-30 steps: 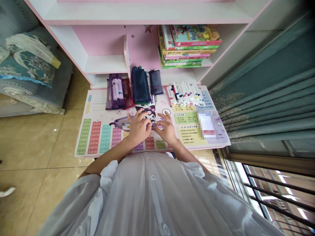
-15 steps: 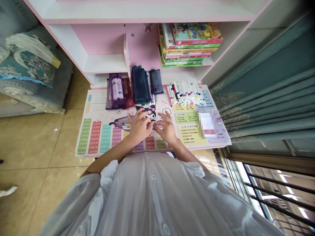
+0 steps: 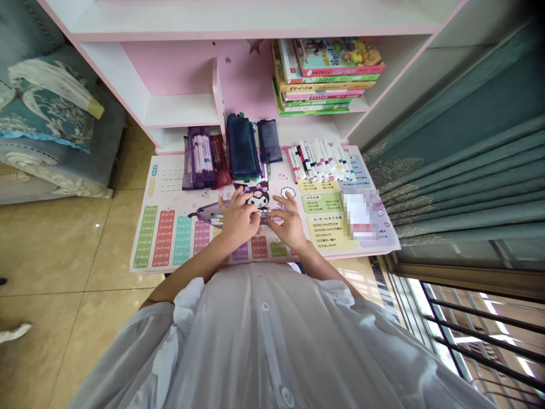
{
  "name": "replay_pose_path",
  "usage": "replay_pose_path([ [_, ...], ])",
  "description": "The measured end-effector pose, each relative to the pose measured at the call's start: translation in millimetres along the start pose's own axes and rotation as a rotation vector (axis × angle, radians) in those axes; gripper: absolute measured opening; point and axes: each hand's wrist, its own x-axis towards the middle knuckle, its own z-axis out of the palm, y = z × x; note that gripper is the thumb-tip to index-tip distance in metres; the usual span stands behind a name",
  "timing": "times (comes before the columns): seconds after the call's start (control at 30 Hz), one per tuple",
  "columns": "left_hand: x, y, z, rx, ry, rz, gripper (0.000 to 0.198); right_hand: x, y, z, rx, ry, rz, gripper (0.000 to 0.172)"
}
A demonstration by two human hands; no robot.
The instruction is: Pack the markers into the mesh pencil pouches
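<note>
The work sits at the centre of a glossy pale-pink laminated times-table mat (image 3: 179,193), where a slim translucent purple mesh pouch (image 3: 203,213) lies flat on its side, with a few coloured marker pens (image 3: 217,217) showing inside its nearer end. The left hand (image 3: 237,222) is arched over the pouch's middle, its fingers curled down close together, though the hand hides exactly what they grip. The right hand (image 3: 290,222) sits just beside it with its fingers fanned wide on the mat, while its thumb and forefinger narrow toward the pouch's far end; whether they are pinching anything there is too small to tell. This division of labour looks sound: one hand pins the soft pouch against the slick surface, and the other keeps its fingertips free for fine work. Low, close hands also keep the pouch from sliding into the row of white-barrelled marker pens (image 3: 321,162) lying further up the mat. Two dark navy mesh pouches (image 3: 242,146) and a purple pouch packed with markers (image 3: 200,156) lie just beyond, well clear of the hands.
</note>
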Motion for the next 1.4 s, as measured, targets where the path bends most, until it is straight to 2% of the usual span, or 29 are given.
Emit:
replay_pose_path([
  [0.43, -4.6, -17.6, -1.0, 0.027, 0.059, -0.016, 0.020, -0.2, 5.2, -0.4, -0.025, 0.035, -0.013, 0.001],
  [0.8, -5.6, -27.0, -10.3, 0.025, 0.085, -0.062, 0.019, 1.0, 5.0, -6.8, 0.011, 0.016, 0.022, 0.005],
  [1.03, -6.3, -33.0, -7.6, 0.016, 0.101, -0.068, 0.018, 1.4, 3.4, -9.4, -0.001, 0.000, 0.025, 0.006],
  [1.4, -7.7, -38.5, -12.2, 0.048, 0.104, -0.120, 0.017, -0.6, 12.2, -5.3, 0.012, 0.057, 0.010, 0.005],
])
